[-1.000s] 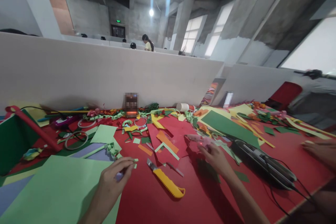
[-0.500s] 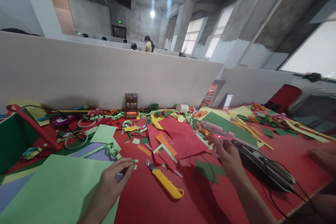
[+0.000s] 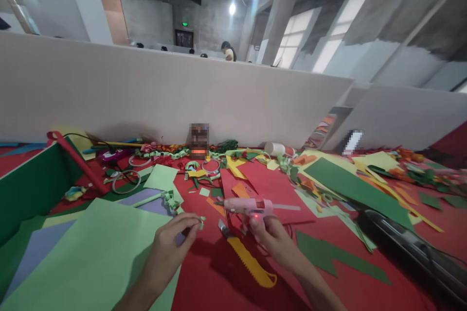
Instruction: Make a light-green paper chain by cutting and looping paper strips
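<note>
My left hand (image 3: 171,245) pinches a small light-green paper strip (image 3: 200,222) above the edge of a large light-green sheet (image 3: 91,257). Close beside it, my right hand (image 3: 272,238) grips a pink glue gun (image 3: 248,205) with a red light on, its nozzle pointing left toward the strip. A yellow utility knife (image 3: 251,265) lies on the red table (image 3: 215,277) just under both hands, blade end toward the far side.
Paper scraps in red, green, orange and yellow cover the table. A green box (image 3: 32,189) with a red handle stands at left. A black device (image 3: 412,248) with cables lies at right. A white cup (image 3: 274,148) and a grey partition wall (image 3: 182,92) are behind.
My right hand picked up the pink glue gun from the right and carried it left, close to my left hand. My left hand kept its pinch. The view shifted left.
</note>
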Tool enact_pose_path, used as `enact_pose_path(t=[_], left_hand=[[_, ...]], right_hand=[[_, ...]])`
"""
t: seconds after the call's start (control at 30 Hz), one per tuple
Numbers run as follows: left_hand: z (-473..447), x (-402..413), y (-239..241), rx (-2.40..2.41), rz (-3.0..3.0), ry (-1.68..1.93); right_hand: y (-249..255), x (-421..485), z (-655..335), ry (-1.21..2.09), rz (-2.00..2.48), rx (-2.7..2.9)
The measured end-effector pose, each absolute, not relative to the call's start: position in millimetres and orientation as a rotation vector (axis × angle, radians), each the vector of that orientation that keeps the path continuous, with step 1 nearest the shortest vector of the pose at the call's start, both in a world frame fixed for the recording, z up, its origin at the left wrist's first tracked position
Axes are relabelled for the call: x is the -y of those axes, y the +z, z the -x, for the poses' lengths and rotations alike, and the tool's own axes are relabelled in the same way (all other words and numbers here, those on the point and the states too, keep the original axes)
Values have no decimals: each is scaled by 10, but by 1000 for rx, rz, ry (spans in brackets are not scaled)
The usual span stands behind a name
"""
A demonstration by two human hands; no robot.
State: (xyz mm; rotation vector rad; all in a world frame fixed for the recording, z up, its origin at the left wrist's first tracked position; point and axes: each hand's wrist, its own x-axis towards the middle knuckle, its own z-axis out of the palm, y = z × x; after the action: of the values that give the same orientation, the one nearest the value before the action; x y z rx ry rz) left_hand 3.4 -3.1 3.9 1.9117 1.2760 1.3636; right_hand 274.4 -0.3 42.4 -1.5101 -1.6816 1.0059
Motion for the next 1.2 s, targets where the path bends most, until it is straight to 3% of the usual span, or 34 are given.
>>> enact_pose_path(t=[0.2, 1.2], left_hand=[[-48, 59, 69, -1231, -1904, 1337], [-38, 61, 82, -1259, -1913, 1317]], right_hand=[[428, 104, -2655, 1135, 1477, 1755], [423, 112, -2647, 939, 1540, 1926]])
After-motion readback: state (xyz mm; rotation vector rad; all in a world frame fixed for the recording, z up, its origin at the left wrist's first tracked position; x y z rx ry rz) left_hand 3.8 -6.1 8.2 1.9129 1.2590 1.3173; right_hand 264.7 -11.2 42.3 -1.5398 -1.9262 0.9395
